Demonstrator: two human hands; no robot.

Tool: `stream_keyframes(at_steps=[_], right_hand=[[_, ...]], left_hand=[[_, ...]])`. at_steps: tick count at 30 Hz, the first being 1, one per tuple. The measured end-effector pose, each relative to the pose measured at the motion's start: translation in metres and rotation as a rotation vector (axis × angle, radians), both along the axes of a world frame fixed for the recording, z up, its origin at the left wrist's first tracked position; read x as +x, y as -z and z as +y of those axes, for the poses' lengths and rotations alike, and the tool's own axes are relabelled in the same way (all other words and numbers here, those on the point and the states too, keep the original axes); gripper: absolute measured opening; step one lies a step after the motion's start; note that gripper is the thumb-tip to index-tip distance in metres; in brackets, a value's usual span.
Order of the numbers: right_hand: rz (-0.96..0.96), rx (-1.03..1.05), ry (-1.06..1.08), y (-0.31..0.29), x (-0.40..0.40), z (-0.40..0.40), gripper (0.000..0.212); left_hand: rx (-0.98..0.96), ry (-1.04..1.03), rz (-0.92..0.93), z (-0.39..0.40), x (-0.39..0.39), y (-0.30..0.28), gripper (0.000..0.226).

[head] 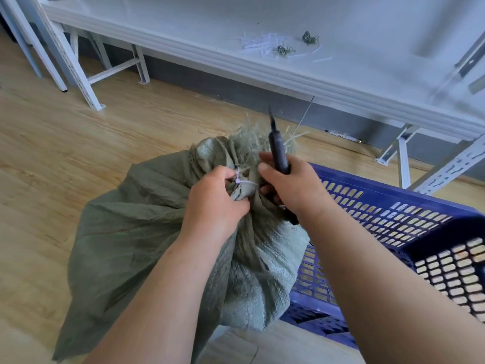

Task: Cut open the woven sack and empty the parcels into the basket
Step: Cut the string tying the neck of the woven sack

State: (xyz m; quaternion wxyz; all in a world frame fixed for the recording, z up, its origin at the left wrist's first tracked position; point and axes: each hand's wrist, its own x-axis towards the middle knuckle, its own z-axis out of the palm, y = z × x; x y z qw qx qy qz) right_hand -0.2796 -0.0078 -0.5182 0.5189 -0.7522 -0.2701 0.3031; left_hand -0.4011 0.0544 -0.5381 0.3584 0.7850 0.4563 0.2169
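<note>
Floor: pale wood-grain planks [78, 132] run across the whole lower room; the sack and the basket both stand on it.
Wall: a dark grey strip [210, 85] shows low down behind the shelving, meeting the floor.
Counter: a long white counter [288, 72] with a moulded front edge crosses the top of the view on white perforated metal legs [78, 72].
Litter on counter: white cut strips [259, 44] and two small green tufts of sack fibre [309, 38] lie scattered on its top.
Woven sack: grey-green woven sack [136, 232] stands bulging on the floor in the middle, just left of the basket and touching its near corner; its neck is bunched and bound with a white cable tie [242, 181], frayed fibres sprouting above.
Basket: blue slotted plastic basket [393, 222] sits on the floor at the right, its open mesh showing the floor through.
Left hand: left hand [215, 200], grip closed round the gathered neck just below the tie.
Right hand: right hand [291, 185], grip wrapped tight on the dark handle of a cutter [278, 148], which points up and away; its thumb rests beside the tied neck.
Parcels: hidden inside the sack, cannot be seen.
</note>
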Motion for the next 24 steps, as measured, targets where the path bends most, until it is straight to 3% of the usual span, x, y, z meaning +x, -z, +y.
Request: stream_keyframes(at_steps=[2, 5, 9, 15, 21, 24], right_hand=[[-0.013, 0.028, 0.053, 0.004, 0.0, -0.005, 0.023], [-0.302, 0.148, 0.145, 0.002, -0.003, -0.011, 0.013], [-0.313, 0.09, -0.126, -0.002, -0.014, -0.006, 0.007], [-0.393, 0.024, -0.189, 0.004, -0.008, -0.009, 0.013], [-0.461, -0.016, -0.234, -0.007, -0.006, -0.006, 0.008], [-0.327, 0.057, -0.184, -0.005, -0.007, -0.006, 0.015]], left_hand=[[0.044, -0.011, -0.014, 0.002, -0.003, 0.0, 0.051], [0.088, -0.026, -0.048, 0.003, -0.004, 0.001, 0.043], [0.137, -0.018, -0.029, 0.003, -0.002, 0.001, 0.028], [0.367, -0.115, 0.06, 0.006, -0.006, 0.005, 0.028], [0.273, -0.027, -0.015, 0.002, -0.009, -0.001, 0.028], [0.174, 0.013, -0.121, -0.002, -0.011, -0.007, 0.028]])
